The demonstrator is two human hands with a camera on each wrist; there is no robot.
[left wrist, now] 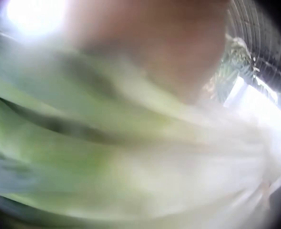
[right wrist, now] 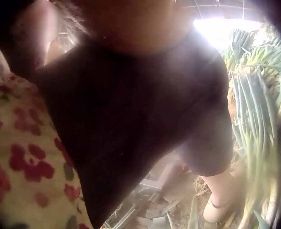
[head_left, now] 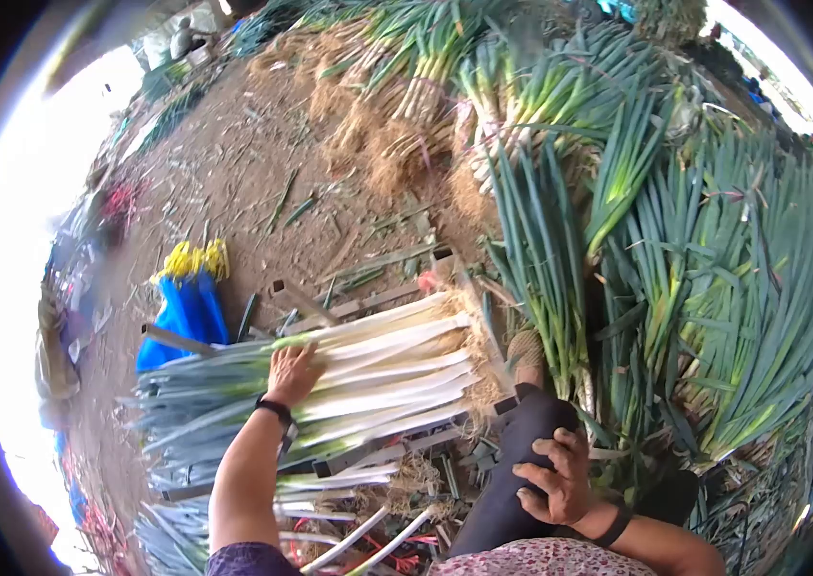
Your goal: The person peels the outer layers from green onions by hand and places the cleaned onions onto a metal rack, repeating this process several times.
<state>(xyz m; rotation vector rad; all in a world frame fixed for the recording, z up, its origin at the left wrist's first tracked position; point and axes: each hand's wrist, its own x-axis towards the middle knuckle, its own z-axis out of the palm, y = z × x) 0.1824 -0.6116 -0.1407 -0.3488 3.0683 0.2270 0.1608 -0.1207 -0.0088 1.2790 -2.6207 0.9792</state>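
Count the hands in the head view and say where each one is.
2: the left hand on the leeks, the right hand at the knee. Any in the far background would be too small to tell.

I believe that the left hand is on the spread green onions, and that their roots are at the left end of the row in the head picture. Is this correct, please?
Not quite: the head view shows the roots at the right end of the row, with the green leaves at the left. The left hand is indeed on the spread green onions.
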